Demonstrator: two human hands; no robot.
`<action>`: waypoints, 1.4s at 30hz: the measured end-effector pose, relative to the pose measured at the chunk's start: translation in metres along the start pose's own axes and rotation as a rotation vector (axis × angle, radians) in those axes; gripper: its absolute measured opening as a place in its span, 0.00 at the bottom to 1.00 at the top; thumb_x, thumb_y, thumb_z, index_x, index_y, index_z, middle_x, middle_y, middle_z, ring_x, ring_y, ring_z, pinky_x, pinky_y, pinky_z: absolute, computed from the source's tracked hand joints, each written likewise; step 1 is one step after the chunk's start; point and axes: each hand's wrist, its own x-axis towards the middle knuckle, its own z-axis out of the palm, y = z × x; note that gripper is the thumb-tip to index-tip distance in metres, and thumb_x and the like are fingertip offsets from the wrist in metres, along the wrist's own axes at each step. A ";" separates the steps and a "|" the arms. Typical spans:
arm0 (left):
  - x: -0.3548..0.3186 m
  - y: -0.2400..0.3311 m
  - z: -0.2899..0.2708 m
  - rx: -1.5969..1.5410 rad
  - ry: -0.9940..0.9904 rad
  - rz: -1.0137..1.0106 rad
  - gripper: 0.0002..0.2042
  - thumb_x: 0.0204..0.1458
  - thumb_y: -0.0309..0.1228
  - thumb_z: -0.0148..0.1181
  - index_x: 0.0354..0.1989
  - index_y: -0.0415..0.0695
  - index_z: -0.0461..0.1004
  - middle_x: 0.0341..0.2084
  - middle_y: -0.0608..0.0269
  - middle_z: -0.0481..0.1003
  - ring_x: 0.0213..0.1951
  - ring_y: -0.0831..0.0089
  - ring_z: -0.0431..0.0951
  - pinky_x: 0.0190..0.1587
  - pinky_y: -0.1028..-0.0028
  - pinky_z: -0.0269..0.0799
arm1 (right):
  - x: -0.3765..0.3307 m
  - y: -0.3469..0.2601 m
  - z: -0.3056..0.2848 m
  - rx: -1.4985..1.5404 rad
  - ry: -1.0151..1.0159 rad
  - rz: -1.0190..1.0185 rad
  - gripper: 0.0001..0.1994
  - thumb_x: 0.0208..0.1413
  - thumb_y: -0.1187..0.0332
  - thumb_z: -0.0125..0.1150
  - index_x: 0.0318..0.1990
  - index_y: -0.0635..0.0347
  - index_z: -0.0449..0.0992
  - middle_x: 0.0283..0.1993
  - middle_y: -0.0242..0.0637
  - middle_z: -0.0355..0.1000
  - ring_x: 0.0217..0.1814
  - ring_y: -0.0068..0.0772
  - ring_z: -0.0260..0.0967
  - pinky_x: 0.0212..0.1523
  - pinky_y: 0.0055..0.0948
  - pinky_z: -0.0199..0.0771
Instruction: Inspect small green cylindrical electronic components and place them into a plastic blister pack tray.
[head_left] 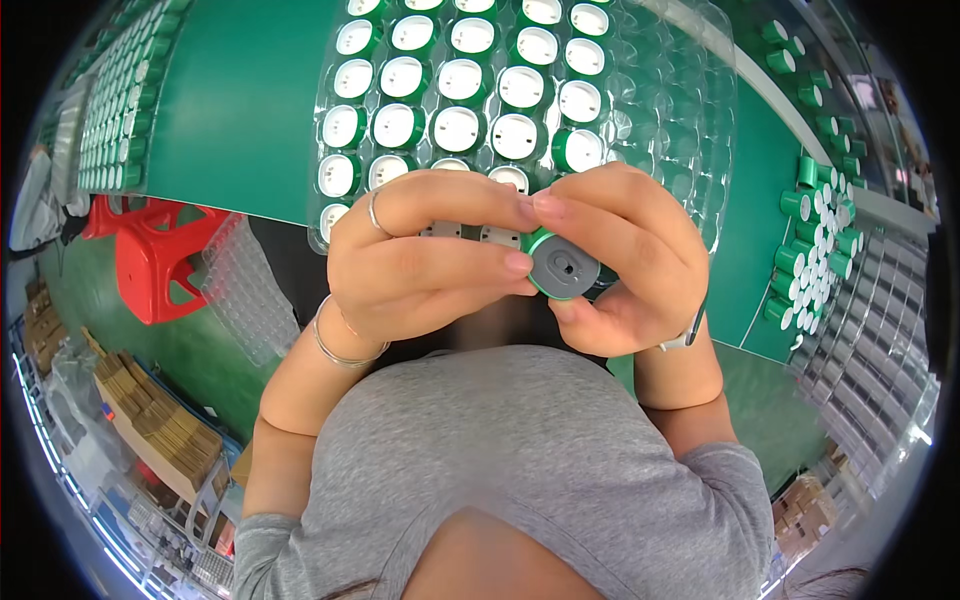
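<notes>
Close to my body, above the table's near edge, both hands hold a small green cylinder with a round grey end face (577,268). A small dark hole shows at the middle of that face. My left hand (420,255), with a ring and a bangle, pinches its left side. From the right, the bent fingers and thumb of my right hand (640,260) grip it. Just beyond my hands lies a see-through plastic tray (680,120). Green cylinders with white tops (457,130) fill its left and middle rows, while the pockets at its right hold none. My fingers partly hide the nearest row.
The green table (240,100) carries another group of white-topped cylinders (125,110) at the far left. Loose green cylinders (815,230) crowd the right edge. Left of me, a red stool (160,265) stands on the floor by an empty plastic tray (245,285) and cardboard pieces (165,425).
</notes>
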 end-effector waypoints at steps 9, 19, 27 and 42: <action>0.006 0.003 0.000 0.136 -0.058 0.004 0.11 0.41 0.21 0.70 0.35 0.42 0.82 0.38 0.53 0.77 0.29 0.70 0.78 0.26 0.78 0.73 | 0.002 -0.002 -0.007 -0.080 -0.065 -0.007 0.21 0.52 0.62 0.63 0.47 0.72 0.76 0.38 0.47 0.74 0.31 0.39 0.71 0.29 0.31 0.71; 0.002 0.004 0.000 0.161 -0.036 0.002 0.13 0.42 0.16 0.67 0.38 0.41 0.79 0.39 0.54 0.78 0.32 0.68 0.79 0.30 0.77 0.76 | 0.004 -0.006 -0.008 -0.111 -0.075 0.043 0.22 0.48 0.66 0.64 0.49 0.71 0.75 0.41 0.48 0.74 0.36 0.41 0.73 0.34 0.32 0.74; 0.010 0.001 -0.001 0.262 -0.029 0.034 0.19 0.42 0.19 0.68 0.45 0.41 0.77 0.42 0.56 0.79 0.40 0.64 0.80 0.43 0.71 0.74 | 0.003 -0.008 -0.006 -0.112 -0.038 0.109 0.22 0.46 0.70 0.70 0.50 0.68 0.74 0.45 0.49 0.75 0.45 0.44 0.74 0.44 0.32 0.76; 0.012 0.007 0.009 0.426 0.005 -0.089 0.23 0.42 0.21 0.69 0.51 0.37 0.76 0.48 0.53 0.75 0.47 0.61 0.77 0.47 0.70 0.76 | 0.002 -0.009 0.005 -0.141 0.080 0.116 0.16 0.50 0.79 0.65 0.49 0.61 0.76 0.50 0.49 0.75 0.44 0.45 0.76 0.42 0.33 0.78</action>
